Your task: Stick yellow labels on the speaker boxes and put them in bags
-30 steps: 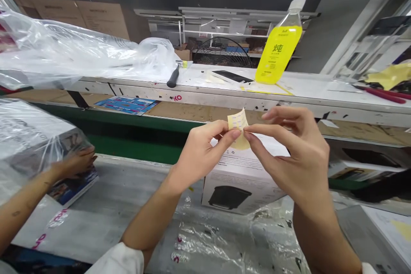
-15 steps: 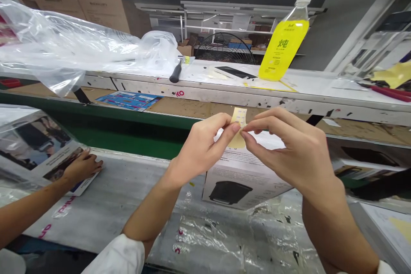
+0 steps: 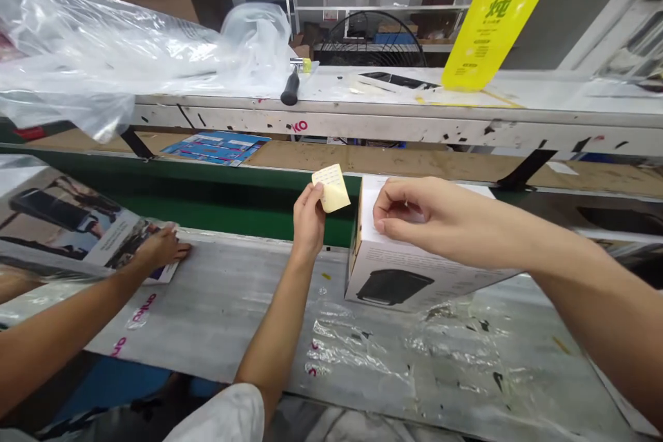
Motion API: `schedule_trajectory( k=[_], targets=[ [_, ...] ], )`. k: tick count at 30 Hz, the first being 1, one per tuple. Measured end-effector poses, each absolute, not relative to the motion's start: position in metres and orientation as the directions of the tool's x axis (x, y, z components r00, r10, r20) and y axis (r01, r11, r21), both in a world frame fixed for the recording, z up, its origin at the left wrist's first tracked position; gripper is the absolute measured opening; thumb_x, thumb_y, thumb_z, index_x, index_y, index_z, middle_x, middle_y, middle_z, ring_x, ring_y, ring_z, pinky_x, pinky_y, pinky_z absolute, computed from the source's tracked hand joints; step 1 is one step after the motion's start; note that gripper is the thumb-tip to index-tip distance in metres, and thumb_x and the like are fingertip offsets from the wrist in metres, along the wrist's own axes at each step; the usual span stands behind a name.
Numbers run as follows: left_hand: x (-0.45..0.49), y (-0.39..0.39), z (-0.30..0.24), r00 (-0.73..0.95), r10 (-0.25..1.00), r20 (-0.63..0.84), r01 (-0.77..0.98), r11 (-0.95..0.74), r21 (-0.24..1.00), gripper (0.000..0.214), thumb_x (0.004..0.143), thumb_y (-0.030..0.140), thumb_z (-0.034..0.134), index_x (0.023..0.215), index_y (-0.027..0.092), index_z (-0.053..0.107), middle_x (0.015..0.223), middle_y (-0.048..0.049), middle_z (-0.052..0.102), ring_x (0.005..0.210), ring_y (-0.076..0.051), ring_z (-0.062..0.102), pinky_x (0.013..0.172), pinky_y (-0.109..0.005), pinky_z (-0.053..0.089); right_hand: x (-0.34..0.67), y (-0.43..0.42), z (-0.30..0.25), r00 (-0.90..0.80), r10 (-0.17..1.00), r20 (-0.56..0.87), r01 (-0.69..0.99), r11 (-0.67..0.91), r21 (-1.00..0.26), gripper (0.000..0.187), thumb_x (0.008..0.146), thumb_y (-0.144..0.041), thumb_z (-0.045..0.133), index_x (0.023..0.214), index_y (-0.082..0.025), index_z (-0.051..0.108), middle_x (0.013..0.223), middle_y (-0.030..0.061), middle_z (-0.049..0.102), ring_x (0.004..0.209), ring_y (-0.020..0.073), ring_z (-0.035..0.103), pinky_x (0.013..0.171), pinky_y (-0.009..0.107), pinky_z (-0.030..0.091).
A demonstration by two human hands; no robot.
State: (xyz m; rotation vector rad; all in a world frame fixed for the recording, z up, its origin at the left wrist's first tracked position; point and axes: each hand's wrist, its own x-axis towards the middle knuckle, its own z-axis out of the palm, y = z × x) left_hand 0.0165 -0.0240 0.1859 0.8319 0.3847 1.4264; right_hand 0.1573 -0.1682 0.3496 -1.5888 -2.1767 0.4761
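Over a grey bench (image 3: 243, 304) covered in plastic film, two bare arms reach forward. The left forearm rises steeply from a white sleeve (image 3: 228, 414), and the left hand (image 3: 309, 217) grips a small pale yellow sheet (image 3: 335, 195) by its left edge between thumb and forefinger. The sheet is held up in the air, just left of a white box (image 3: 396, 259), with faint rows of print showing. The right forearm slants in from the right edge, and the right hand (image 3: 432, 217) is bent over the top of the box, fingers curled inward with the thumb close to the forefinger; whether anything is pinched there cannot be told.

Half a second earlier, both hands met at the sheet, above the box. Now they are apart: the sheet has gone left with the left hand, and more of the box's left side shows.

The white box stands on the bench, a dark bin pictured on its front; its contents are hidden. At far left, a co-worker's hand (image 3: 158, 248) rests on a printed box (image 3: 72, 214) covered in clear plastic. On the raised shelf (image 3: 373, 117) behind, a yellow bottle (image 3: 497, 24) leans right in view, its top cut off.
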Motion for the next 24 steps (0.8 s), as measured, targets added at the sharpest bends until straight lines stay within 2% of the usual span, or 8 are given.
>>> schedule_trajectory(
  k=[4, 11, 19, 24],
  targets=[
    [0.010, -0.020, 0.131, 0.174, 0.981, 0.086, -0.671, 0.053, 0.740, 0.029, 0.078, 0.039, 0.083, 0.079, 0.017, 0.065, 0.081, -0.0002, 0.065, 0.075, -0.013, 0.060, 0.069, -0.023, 0.047, 0.154, -0.166, 0.348, -0.293, 0.946, 0.136, 0.852, 0.323, -0.412, 0.016, 0.090, -0.021, 0.061, 0.075, -0.022, 0.066, 0.064, -0.0039, 0.061, 0.052, 0.0114, 0.050, 0.046, 0.025, 0.032],
    [-0.001, -0.014, 0.062, 0.209, 0.974, -0.088, -0.569, 0.194, 0.799, 0.035, 0.071, 0.042, 0.085, 0.073, 0.017, 0.061, 0.072, 0.0017, 0.063, 0.068, -0.013, 0.059, 0.066, -0.024, 0.046, 0.154, -0.161, 0.351, -0.290, 0.954, 0.072, 0.876, 0.294, -0.382, 0.016, 0.090, -0.023, 0.065, 0.074, -0.023, 0.065, 0.063, -0.0045, 0.061, 0.050, 0.0107, 0.047, 0.048, 0.027, 0.031],
    [-0.010, -0.021, 0.012, 0.216, 0.952, -0.217, -0.494, 0.298, 0.817, 0.042, 0.062, 0.047, 0.088, 0.075, 0.017, 0.061, 0.074, -0.0004, 0.069, 0.068, -0.016, 0.063, 0.063, -0.026, 0.045, 0.150, -0.161, 0.347, -0.280, 0.955, 0.097, 0.883, 0.296, -0.365, 0.016, 0.090, -0.023, 0.064, 0.074, -0.023, 0.066, 0.065, -0.0040, 0.062, 0.052, 0.0110, 0.048, 0.050, 0.027, 0.031],
    [-0.012, -0.025, -0.001, 0.223, 0.940, -0.259, -0.492, 0.338, 0.802, 0.044, 0.060, 0.047, 0.090, 0.076, 0.017, 0.061, 0.072, -0.0001, 0.069, 0.066, -0.016, 0.063, 0.065, -0.026, 0.045, 0.148, -0.164, 0.341, -0.240, 0.960, 0.143, 0.920, 0.272, -0.283, 0.007, 0.085, -0.025, 0.066, 0.078, -0.023, 0.063, 0.069, -0.0036, 0.063, 0.057, 0.0124, 0.052, 0.053, 0.027, 0.031]
  ],
)
